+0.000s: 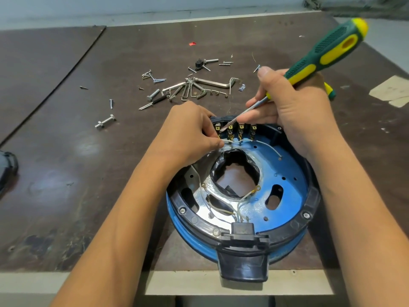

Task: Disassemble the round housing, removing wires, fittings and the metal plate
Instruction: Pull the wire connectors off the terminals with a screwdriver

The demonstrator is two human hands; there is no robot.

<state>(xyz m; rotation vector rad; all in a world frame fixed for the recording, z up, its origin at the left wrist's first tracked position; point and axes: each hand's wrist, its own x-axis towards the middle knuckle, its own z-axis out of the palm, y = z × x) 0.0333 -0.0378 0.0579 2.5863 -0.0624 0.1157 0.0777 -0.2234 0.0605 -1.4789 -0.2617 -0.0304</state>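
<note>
A round blue housing with a black plastic rim [296, 222] lies flat on the dark brown worktop [88, 151], close to its near edge and right of the middle. Inside it sits a blue metal plate pierced with holes [287, 173], around a central opening lined in black [234, 158], with a shiny silver patch on the plate's left side. Four brass terminal fittings [241, 130] stand in a row at the housing's far rim. Thin white wires [243, 199] run across the plate to a black connector block [242, 229] at the near rim; their number is hard to count, perhaps five or six.

The left hand [190, 127] reaches into the far side of the housing, thumb and forefinger pinching one white wire just below the leftmost terminals. The right hand [294, 111] has its fingers curled round a green and yellow screwdriver [327, 52], whose metal tip touches the terminal row between the first and second fittings.

Towards the far edge lie a bunch of steel hex keys [192, 87] among scattered silver screws and bolts [106, 121]. A small red fragment [192, 43] lies farther back. Pale paper scraps [394, 89] rest at the right edge, and a dark rounded object [6, 169] shows at the left edge.
</note>
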